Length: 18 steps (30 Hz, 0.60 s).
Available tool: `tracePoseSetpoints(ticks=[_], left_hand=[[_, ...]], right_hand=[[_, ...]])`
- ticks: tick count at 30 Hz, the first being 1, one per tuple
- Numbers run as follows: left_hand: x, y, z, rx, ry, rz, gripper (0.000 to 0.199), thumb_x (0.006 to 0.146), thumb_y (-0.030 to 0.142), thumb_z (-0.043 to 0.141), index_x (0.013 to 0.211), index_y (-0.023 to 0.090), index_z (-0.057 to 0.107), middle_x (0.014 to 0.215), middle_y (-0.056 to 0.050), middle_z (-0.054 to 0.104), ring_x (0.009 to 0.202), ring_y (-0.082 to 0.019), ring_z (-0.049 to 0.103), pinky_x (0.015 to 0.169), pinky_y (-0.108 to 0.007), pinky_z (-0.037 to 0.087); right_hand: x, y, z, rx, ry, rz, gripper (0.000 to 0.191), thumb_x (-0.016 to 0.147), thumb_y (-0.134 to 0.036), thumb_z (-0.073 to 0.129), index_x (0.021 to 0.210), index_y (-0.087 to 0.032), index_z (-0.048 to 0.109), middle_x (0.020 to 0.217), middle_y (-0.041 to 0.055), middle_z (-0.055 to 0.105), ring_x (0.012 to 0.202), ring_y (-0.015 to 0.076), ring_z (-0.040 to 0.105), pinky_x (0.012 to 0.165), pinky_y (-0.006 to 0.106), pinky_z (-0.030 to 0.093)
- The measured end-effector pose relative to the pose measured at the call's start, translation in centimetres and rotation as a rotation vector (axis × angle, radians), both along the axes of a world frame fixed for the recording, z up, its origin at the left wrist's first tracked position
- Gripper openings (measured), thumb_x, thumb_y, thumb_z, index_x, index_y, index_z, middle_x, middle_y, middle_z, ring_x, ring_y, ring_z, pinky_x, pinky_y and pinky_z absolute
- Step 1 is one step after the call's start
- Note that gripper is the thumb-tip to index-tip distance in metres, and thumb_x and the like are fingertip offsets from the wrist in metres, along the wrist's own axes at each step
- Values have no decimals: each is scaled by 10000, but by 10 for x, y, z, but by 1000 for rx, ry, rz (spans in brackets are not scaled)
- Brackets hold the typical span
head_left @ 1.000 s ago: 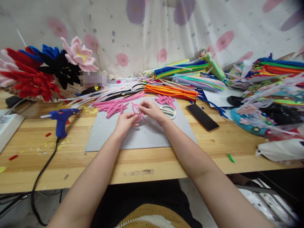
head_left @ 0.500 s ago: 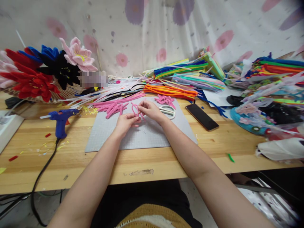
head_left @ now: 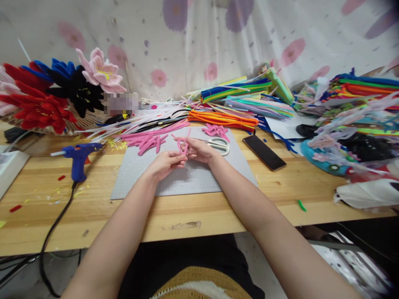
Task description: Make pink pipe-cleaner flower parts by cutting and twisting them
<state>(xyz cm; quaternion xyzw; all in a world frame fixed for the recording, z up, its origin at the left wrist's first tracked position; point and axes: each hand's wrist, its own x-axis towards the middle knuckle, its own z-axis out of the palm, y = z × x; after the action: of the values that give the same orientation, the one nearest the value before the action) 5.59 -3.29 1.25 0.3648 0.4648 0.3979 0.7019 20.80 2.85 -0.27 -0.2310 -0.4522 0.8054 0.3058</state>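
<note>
Between my two hands, above the grey cutting mat (head_left: 131, 178), is a pink pipe cleaner (head_left: 186, 145) bent into a small loop. My left hand (head_left: 170, 162) pinches its lower end between thumb and fingers. From the right, my right hand (head_left: 199, 150) closes on the loop's side, its fingertips partly hidden. Cut pink pipe cleaner pieces (head_left: 151, 143) lie on the mat beyond my left hand. A small pile of bent pink pieces (head_left: 216, 131) sits behind my right hand. Scissors with white handles (head_left: 220, 145) rest beside my right wrist, their blades hidden behind the hand.
A blue glue gun (head_left: 79, 160) stands at the left with its black cord. Fuzzy flowers (head_left: 40, 108) fill the back left. Pipe cleaner bundles (head_left: 224, 120) line the back. A phone (head_left: 264, 153) lies right of the mat, with a bagged pile (head_left: 349, 145) farther right.
My right hand has turned and dropped slightly, its fingers now beside the loop rather than above it. The pink loop has shifted a little right and closer to me.
</note>
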Motion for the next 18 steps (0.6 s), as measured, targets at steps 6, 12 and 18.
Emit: tracePoseSetpoints(ticks=[6,12,18], left_hand=[[1,-2,2,-24,-69,-28,53,683,56,681,644,81,654,591,-9,604,458,-17,500,446,-103,433],[-1,1,-4,-22,-67,-12,51,707,64,661,670,95,677,646,-18,632,480,-17,512,511,-119,464],[0,3,-5,-44,21,39,42,716,72,656,687,86,683,705,-48,662,535,-34,557,540,-134,488]], right_hand=[[-9,-4,-2,-62,60,18,364,810,-462,561,955,-131,599,487,-79,395,379,14,312,350,108,256],[-12,-3,2,-106,35,-135,257,789,-377,612,849,-127,594,428,-114,257,339,4,178,312,104,160],[-14,3,-1,-161,36,-245,143,752,-241,651,764,-117,581,454,-103,331,351,-8,188,306,95,143]])
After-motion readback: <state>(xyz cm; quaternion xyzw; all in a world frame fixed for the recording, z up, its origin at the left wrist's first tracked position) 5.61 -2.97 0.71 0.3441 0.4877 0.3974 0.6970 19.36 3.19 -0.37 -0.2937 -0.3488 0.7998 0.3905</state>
